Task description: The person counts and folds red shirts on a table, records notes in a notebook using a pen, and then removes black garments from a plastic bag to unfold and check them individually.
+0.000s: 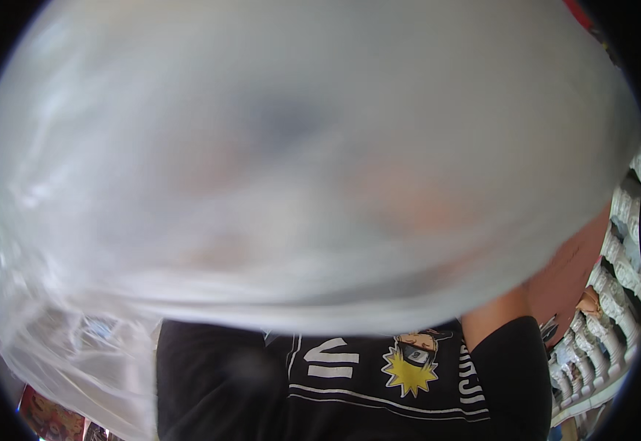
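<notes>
A large translucent plastic bag or sheet (320,257) fills most of the head view, very close and blurred. My right arm (508,312) comes out of a black sleeve and passes behind the plastic. Through the film, an orange-pink blur on the right seems to be my right hand. A fainter pinkish patch to the left may be my left hand. A dark blue smudge shows between and above them, too blurred to name. Fingers and grip are hidden for both hands. At the lower left, the plastic (78,353) hangs in loose, creased folds.
A row of white balusters (607,323) runs along the right side, beside a reddish-brown surface (574,275). A black printed shirt (350,382) shows below the plastic. At the lower left edge is a red patterned object (48,415).
</notes>
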`<state>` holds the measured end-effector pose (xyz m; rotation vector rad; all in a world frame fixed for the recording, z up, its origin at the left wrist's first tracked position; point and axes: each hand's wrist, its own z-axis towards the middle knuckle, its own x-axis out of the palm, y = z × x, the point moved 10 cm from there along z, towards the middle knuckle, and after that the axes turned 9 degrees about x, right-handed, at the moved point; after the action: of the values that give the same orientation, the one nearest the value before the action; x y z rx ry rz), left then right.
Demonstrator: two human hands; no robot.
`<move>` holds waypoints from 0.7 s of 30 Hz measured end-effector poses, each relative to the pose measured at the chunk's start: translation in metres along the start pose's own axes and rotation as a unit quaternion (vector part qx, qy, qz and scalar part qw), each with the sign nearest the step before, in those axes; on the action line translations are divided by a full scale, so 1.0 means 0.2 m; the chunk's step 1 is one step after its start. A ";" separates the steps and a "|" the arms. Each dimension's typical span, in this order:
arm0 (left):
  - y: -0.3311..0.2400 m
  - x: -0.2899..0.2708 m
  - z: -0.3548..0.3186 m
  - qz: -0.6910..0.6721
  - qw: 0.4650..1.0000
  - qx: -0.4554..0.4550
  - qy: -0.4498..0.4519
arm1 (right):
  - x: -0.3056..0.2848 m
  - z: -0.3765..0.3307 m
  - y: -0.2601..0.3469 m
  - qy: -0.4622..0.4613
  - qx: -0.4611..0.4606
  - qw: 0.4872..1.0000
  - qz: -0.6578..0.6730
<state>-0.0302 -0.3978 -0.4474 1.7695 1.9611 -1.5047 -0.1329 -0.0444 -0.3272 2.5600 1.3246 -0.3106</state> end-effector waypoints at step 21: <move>-1.01 -0.24 -0.58 0.072 0.916 0.282 0.278 | -0.02 -0.28 0.01 -0.111 -0.010 0.990 0.092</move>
<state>-0.1161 -0.3175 -0.2410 2.7744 1.6080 -1.7822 -0.1289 -0.0325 -0.2722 2.5199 1.0015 -0.5261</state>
